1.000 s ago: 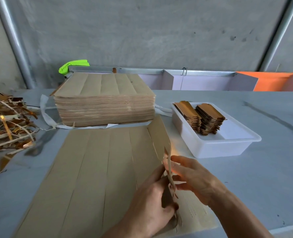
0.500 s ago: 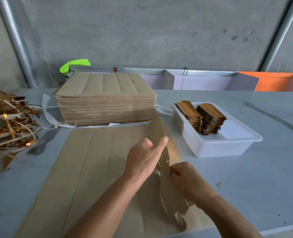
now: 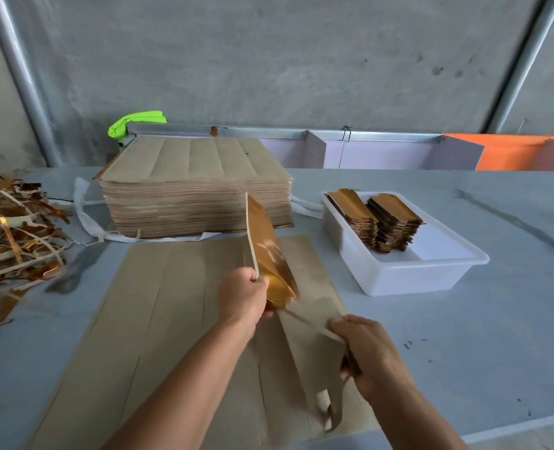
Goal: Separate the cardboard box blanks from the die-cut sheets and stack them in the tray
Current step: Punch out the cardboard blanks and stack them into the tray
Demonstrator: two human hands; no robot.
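Observation:
A brown die-cut sheet (image 3: 158, 323) lies flat in front of me on the grey table. My left hand (image 3: 241, 297) grips a long box blank (image 3: 267, 251) with a gold face, raised upright off the sheet's right side. My right hand (image 3: 368, 349) grips a narrow waste strip (image 3: 308, 324) at the sheet's right edge, still joined to the blank's lower end. Behind stands a thick stack of die-cut sheets (image 3: 197, 203). At the right, a white tray (image 3: 408, 277) holds two piles of separated blanks (image 3: 376, 219).
A heap of gold and brown waste strips (image 3: 12, 245) lies at the left on the table. White strapping (image 3: 87, 219) trails around the stack. A green object (image 3: 137, 121) and a metal rail sit at the back by the concrete wall.
The rightmost blank has come up from the sheet: my left hand moved from pressing the sheet to gripping the raised blank, while my right hand pulled the edge strip down and to the right.

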